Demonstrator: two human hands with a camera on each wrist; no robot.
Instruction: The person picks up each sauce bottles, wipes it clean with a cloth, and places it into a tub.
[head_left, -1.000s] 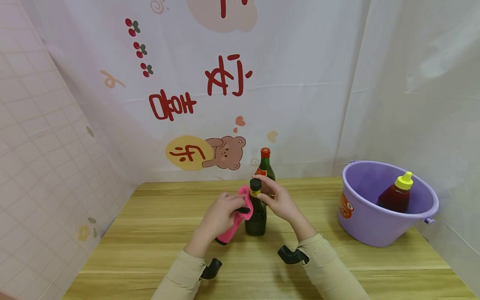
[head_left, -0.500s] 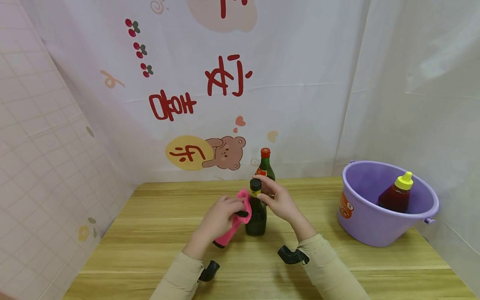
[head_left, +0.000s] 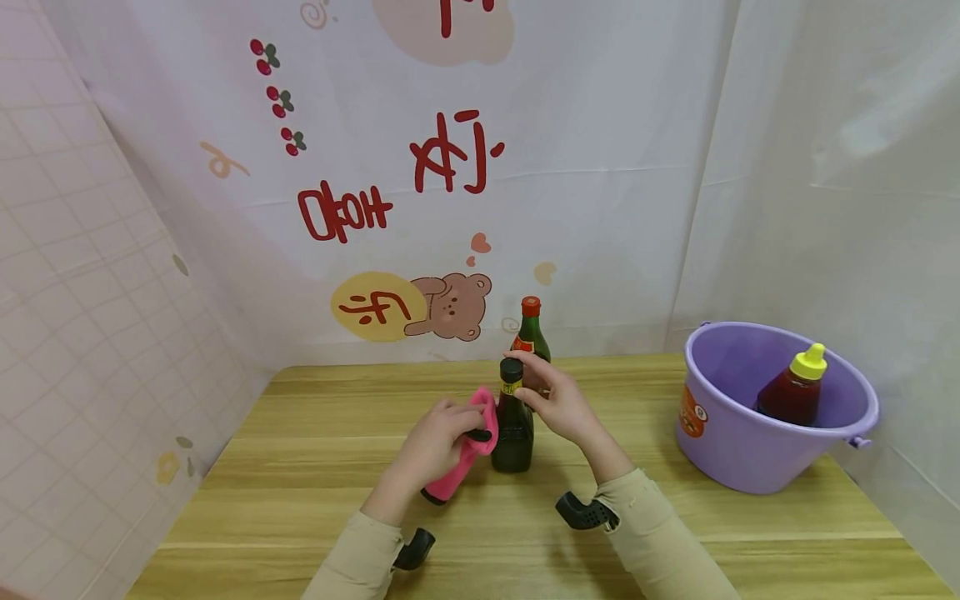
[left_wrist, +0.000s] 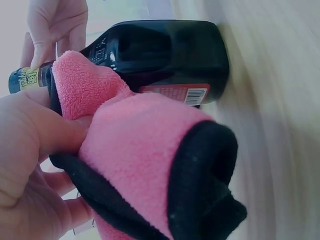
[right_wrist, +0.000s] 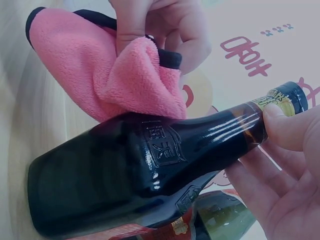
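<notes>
A dark, square-sided sauce bottle (head_left: 512,446) with a black cap stands upright on the table. My right hand (head_left: 561,407) holds it by the neck, thumb and fingers on either side of the yellow neck band (right_wrist: 275,102). With my left hand (head_left: 433,437) I grip a fuzzy pink cloth (left_wrist: 140,130) edged in black. In the right wrist view a fold of this cloth (right_wrist: 137,75) lies against the bottle's shoulder. Raised lettering shows on the glass, and the left wrist view shows a red label (left_wrist: 177,92) with a barcode.
Close behind the dark bottle is a green bottle (head_left: 532,333) with a red cap, partly hidden. A purple bucket (head_left: 720,446) stands at the right, holding a dark red squeeze bottle (head_left: 791,396) with a yellow top. A printed curtain hangs along the table's back edge.
My left hand and the pink cloth have slid down the bottle's side and slightly left, toward me. The right hand and both bottles have stayed in place.
</notes>
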